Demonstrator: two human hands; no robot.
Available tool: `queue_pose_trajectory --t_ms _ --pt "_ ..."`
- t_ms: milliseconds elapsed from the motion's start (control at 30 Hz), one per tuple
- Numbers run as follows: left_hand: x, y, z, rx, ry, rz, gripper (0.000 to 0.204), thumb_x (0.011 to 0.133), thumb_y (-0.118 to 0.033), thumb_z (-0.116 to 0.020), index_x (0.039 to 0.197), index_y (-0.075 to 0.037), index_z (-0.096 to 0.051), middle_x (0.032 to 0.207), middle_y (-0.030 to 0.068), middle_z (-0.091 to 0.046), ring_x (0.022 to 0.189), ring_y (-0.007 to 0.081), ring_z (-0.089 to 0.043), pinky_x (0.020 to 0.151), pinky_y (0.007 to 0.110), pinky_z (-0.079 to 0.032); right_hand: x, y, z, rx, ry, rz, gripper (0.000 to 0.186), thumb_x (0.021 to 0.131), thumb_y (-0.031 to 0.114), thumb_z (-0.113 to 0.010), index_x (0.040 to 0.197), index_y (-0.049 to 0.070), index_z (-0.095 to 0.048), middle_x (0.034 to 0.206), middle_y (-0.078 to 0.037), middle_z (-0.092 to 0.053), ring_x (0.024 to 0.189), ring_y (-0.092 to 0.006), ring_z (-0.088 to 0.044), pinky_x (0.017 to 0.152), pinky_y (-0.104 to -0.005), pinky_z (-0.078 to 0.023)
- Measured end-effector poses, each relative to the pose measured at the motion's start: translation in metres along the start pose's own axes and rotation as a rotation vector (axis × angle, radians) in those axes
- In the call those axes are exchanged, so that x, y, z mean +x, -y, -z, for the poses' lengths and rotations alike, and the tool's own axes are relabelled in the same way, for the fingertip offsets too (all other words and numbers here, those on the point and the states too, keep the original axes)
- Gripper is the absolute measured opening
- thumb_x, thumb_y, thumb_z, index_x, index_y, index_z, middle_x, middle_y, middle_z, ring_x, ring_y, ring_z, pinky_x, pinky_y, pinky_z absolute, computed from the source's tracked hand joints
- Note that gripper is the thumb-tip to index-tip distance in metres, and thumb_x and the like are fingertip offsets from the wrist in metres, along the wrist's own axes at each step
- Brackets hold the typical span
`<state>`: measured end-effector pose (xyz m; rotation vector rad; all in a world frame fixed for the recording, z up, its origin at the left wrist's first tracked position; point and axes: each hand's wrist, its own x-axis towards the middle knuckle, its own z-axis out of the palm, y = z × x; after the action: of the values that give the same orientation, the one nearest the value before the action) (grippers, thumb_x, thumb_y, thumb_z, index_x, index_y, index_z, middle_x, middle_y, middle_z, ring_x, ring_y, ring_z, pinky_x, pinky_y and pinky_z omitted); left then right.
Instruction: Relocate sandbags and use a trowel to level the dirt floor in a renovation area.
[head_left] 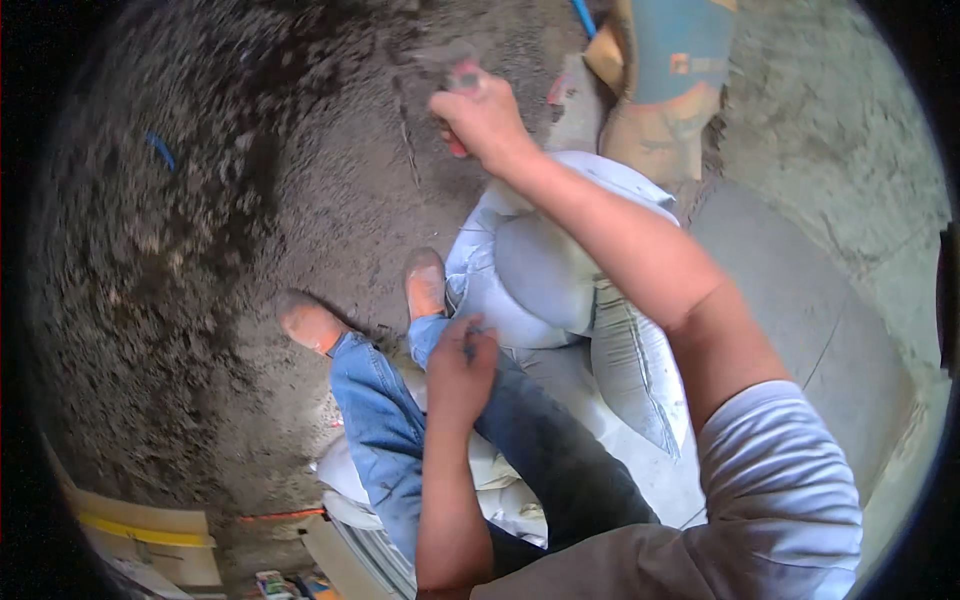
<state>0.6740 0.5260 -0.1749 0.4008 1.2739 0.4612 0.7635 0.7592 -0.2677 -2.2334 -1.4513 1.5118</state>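
Note:
My right hand [482, 118] reaches far forward over the dirt, closed round a red-handled tool [465, 74]. Its greyish head is smeared by motion, so I cannot tell its exact kind. Close to my body, above my knee, my left hand [462, 365] is closed with fingers curled in. A bit of something dark grey shows between those fingers, too small to name. Below my right forearm lie full white sacks [545, 265], nearest to both hands.
Rough dark ground [200, 230] spreads to the left, with a short blue piece [160, 150] on it. A blue-and-tan bag [675, 90] stands beyond the sacks. A grey slab [800, 300] lies right. Cardboard with a yellow strip [145, 530] is at lower left.

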Motion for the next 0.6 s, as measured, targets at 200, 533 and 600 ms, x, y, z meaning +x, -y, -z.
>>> queue_pose_trajectory --t_ms 200,533,600 --pt "0.014 0.006 0.013 0.042 -0.056 0.130 0.030 0.080 -0.017 -0.056 0.101 0.004 -0.056 0.092 0.0168 -0.061 0.083 0.0202 -0.059 0.073 0.029 -0.045 0.027 -0.021 0.128 -0.658 -0.071 0.382 0.030 0.064 0.030 -0.060 0.087 0.011 -0.060 0.075 -0.014 -0.061 0.071 -0.0260 -0.060 0.067 -0.0334 -0.047" --pt "0.007 -0.096 0.024 0.219 -0.182 -0.119 0.029 0.069 -0.002 -0.059 0.098 0.001 -0.055 0.102 0.0178 -0.056 0.092 0.0301 -0.056 0.080 0.033 -0.043 0.157 -0.171 0.167 -1.686 0.801 0.149 0.023 0.068 0.015 -0.054 0.087 0.006 -0.063 0.092 -0.015 -0.061 0.089 -0.0300 -0.058 0.076 -0.0387 -0.045" --pt "0.007 -0.112 0.027 0.172 -0.204 -0.039 0.030 0.069 -0.001 -0.056 0.098 0.002 -0.055 0.103 0.0191 -0.056 0.095 0.0296 -0.055 0.084 0.034 -0.041 0.169 -0.177 0.143 -1.696 0.870 0.088 0.024 0.067 0.015 -0.055 0.089 0.007 -0.062 0.093 -0.015 -0.061 0.090 -0.0297 -0.057 0.077 -0.0383 -0.045"
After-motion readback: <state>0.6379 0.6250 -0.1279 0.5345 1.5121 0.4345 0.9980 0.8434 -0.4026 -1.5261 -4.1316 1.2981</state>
